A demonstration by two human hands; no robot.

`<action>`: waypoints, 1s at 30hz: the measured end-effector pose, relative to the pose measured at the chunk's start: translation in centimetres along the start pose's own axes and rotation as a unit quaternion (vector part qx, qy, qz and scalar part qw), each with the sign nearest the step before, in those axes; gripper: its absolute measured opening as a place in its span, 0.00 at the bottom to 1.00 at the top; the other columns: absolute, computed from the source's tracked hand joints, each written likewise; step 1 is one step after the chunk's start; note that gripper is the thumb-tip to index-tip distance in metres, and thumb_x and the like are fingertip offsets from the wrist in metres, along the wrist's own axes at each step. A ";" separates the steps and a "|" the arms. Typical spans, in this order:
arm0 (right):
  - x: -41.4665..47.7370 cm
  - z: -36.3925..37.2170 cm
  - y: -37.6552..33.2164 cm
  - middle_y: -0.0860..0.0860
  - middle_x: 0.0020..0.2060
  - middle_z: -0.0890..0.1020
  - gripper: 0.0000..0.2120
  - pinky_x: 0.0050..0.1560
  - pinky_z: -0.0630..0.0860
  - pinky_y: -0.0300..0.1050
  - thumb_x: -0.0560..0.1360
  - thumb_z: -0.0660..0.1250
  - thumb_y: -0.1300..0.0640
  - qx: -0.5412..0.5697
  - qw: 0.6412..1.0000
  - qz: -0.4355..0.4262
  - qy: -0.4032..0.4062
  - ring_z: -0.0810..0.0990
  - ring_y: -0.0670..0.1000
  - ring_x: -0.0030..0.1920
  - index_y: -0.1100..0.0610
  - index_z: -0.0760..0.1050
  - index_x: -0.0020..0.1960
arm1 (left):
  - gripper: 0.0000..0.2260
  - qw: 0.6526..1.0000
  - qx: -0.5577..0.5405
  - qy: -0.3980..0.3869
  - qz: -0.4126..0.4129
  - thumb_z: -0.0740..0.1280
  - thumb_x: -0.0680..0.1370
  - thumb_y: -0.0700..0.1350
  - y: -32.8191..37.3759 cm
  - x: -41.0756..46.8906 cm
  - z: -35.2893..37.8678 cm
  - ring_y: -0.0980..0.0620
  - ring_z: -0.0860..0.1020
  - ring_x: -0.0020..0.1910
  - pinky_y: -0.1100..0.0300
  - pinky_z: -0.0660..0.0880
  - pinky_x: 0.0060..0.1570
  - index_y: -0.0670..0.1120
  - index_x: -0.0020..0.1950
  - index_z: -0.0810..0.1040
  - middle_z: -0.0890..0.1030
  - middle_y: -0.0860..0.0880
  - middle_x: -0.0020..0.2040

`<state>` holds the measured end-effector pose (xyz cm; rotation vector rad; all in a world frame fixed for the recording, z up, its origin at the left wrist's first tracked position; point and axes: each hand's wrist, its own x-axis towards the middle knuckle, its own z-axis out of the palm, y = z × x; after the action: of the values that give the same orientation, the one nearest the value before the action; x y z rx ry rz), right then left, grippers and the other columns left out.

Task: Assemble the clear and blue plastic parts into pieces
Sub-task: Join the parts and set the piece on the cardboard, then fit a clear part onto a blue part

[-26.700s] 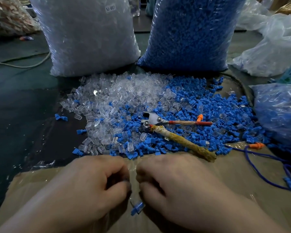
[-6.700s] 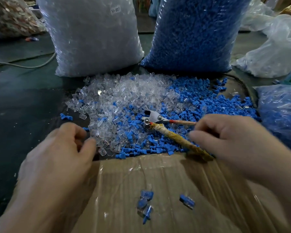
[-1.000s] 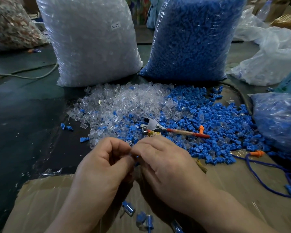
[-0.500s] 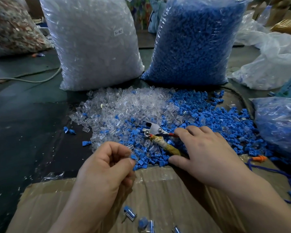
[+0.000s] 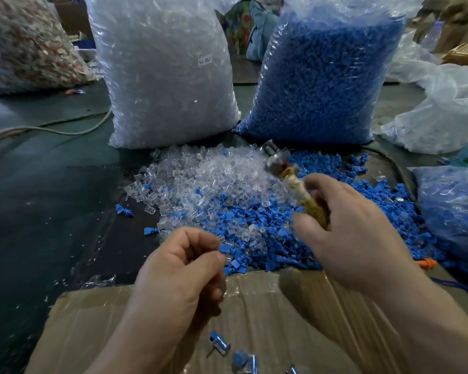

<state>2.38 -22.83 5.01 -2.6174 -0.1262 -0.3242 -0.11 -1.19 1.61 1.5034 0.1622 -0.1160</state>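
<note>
A pile of loose clear parts (image 5: 200,176) merges on its right into a spread of blue parts (image 5: 368,201) on the dark table. My left hand (image 5: 179,271) pinches a small blue and clear piece (image 5: 223,251) between thumb and forefinger above the pile's near edge. My right hand (image 5: 354,228) grips the tape-wrapped handle of a pair of pliers (image 5: 289,179), lifted off the pile with the metal jaws pointing away. Several assembled blue and clear pieces (image 5: 219,344) lie on the cardboard (image 5: 295,319) near me.
A big bag of clear parts (image 5: 162,71) and a big bag of blue parts (image 5: 322,74) stand behind the piles. Another bag of blue pieces (image 5: 454,211) lies at the right. An orange earplug (image 5: 427,263) on a blue cord rests by the cardboard's right edge.
My right hand has closed round the pliers' handle and raised them off the pile, jaws swinging up and away. My left hand keeps pinching its piece in nearly the same spot.
</note>
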 end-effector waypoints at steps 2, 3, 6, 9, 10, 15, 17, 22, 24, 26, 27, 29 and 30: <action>-0.3 -0.5 -0.7 0.37 0.41 0.72 0.12 0.38 0.64 0.39 0.71 0.57 0.39 -0.001 0.999 -0.034 -0.031 0.70 0.38 0.43 0.37 0.65 0.53 | 0.11 1.000 -0.018 -0.010 -0.005 0.70 0.75 0.33 0.2 -0.2 0.0 0.49 0.75 0.24 0.57 0.74 0.23 0.50 0.39 0.81 0.79 0.43 0.30; -0.7 -0.7 -1.0 0.36 0.42 0.72 0.13 0.39 0.65 0.40 0.71 0.57 0.40 -0.017 0.997 -0.053 -0.053 0.70 0.40 0.44 0.38 0.66 0.54 | 0.11 1.000 -0.027 -0.011 -0.005 0.70 0.74 0.34 0.2 -0.2 0.1 0.49 0.75 0.24 0.57 0.73 0.23 0.49 0.39 0.81 0.79 0.43 0.30; -1.8 -0.5 -1.3 0.37 0.47 0.73 0.21 0.46 0.64 0.40 0.69 0.56 0.40 -0.094 0.984 -0.101 -0.110 0.69 0.44 0.49 0.40 0.67 0.61 | 0.09 0.999 -0.042 -0.007 0.007 0.69 0.75 0.35 0.1 -0.1 0.0 0.48 0.75 0.25 0.57 0.73 0.23 0.49 0.41 0.81 0.79 0.43 0.31; -2.4 -0.2 -1.2 0.37 0.52 0.74 0.28 0.51 0.65 0.39 0.67 0.52 0.36 -0.114 0.976 -0.109 -0.151 0.70 0.45 0.53 0.40 0.64 0.65 | 0.10 0.998 -0.049 0.000 0.039 0.67 0.77 0.33 -0.2 0.2 -0.1 0.50 0.76 0.27 0.60 0.74 0.24 0.48 0.43 0.81 0.80 0.42 0.33; -2.4 0.0 -1.1 0.37 0.52 0.74 0.28 0.52 0.66 0.39 0.67 0.52 0.36 -0.112 0.975 -0.111 -0.159 0.70 0.45 0.54 0.39 0.63 0.66 | 0.11 0.998 -0.047 0.000 0.049 0.67 0.76 0.33 -0.3 0.2 -0.1 0.51 0.76 0.28 0.62 0.74 0.25 0.48 0.42 0.81 0.80 0.43 0.34; -2.4 0.2 -0.3 0.36 0.55 0.73 0.27 0.54 0.66 0.38 0.71 0.56 0.35 -0.115 0.972 -0.124 -0.166 0.71 0.42 0.55 0.38 0.60 0.68 | 0.15 0.996 -0.014 0.001 0.086 0.67 0.76 0.31 -0.3 0.2 -0.1 0.52 0.77 0.28 0.64 0.75 0.26 0.50 0.40 0.82 0.80 0.44 0.34; -2.5 0.1 -0.3 0.37 0.55 0.73 0.28 0.55 0.67 0.38 0.70 0.53 0.34 -0.111 0.972 -0.124 -0.164 0.71 0.42 0.56 0.39 0.60 0.68 | 0.12 0.996 -0.010 0.000 0.087 0.69 0.74 0.33 -0.3 0.2 -0.1 0.52 0.78 0.29 0.63 0.76 0.26 0.51 0.40 0.82 0.81 0.44 0.34; -2.5 0.2 -0.1 0.36 0.55 0.74 0.28 0.56 0.68 0.39 0.70 0.52 0.34 -0.102 0.973 -0.132 -0.157 0.71 0.42 0.56 0.39 0.61 0.69 | 0.08 0.995 -0.004 -0.002 0.104 0.70 0.70 0.37 -0.3 0.1 0.1 0.51 0.78 0.29 0.64 0.76 0.27 0.51 0.40 0.82 0.81 0.44 0.35; -2.5 0.2 -0.1 0.36 0.55 0.74 0.28 0.56 0.66 0.38 0.71 0.55 0.35 -0.109 0.972 -0.135 -0.160 0.72 0.42 0.55 0.39 0.62 0.70 | 0.06 0.994 0.004 -0.004 0.111 0.70 0.69 0.39 -0.2 -0.1 0.0 0.52 0.78 0.30 0.63 0.77 0.29 0.51 0.41 0.82 0.81 0.43 0.36; -2.5 0.2 -0.3 0.38 0.54 0.76 0.28 0.57 0.68 0.41 0.71 0.57 0.36 -0.114 0.971 -0.137 -0.161 0.73 0.43 0.55 0.40 0.64 0.70 | 0.06 0.993 0.018 -0.004 0.119 0.69 0.66 0.43 0.0 -0.2 0.0 0.52 0.78 0.30 0.63 0.78 0.29 0.50 0.42 0.82 0.81 0.42 0.36; -2.5 0.2 -0.4 0.38 0.53 0.76 0.28 0.58 0.68 0.42 0.71 0.57 0.36 -0.116 0.971 -0.137 -0.160 0.73 0.44 0.54 0.41 0.66 0.69 | 0.06 0.992 0.022 -0.005 0.122 0.69 0.67 0.43 0.1 -0.2 0.1 0.51 0.78 0.30 0.63 0.78 0.29 0.50 0.42 0.81 0.81 0.41 0.36; -2.5 0.1 -0.5 0.37 0.49 0.76 0.25 0.55 0.68 0.41 0.71 0.56 0.36 -0.120 0.971 -0.134 -0.158 0.73 0.43 0.51 0.40 0.68 0.66 | 0.06 0.992 0.022 -0.006 0.124 0.69 0.70 0.39 0.1 -0.2 0.1 0.51 0.78 0.29 0.63 0.78 0.29 0.50 0.42 0.81 0.80 0.40 0.36; -2.5 0.1 -0.5 0.37 0.46 0.76 0.23 0.52 0.67 0.39 0.71 0.55 0.35 -0.121 0.971 -0.134 -0.157 0.73 0.42 0.49 0.40 0.68 0.64 | 0.07 0.992 0.023 -0.006 0.125 0.69 0.70 0.37 0.1 -0.2 0.0 0.51 0.77 0.29 0.63 0.78 0.29 0.50 0.41 0.81 0.80 0.39 0.36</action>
<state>-0.10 -22.42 4.53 -2.8798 -0.5846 -0.0103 -0.29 -1.20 1.70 1.5564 -0.0397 0.0731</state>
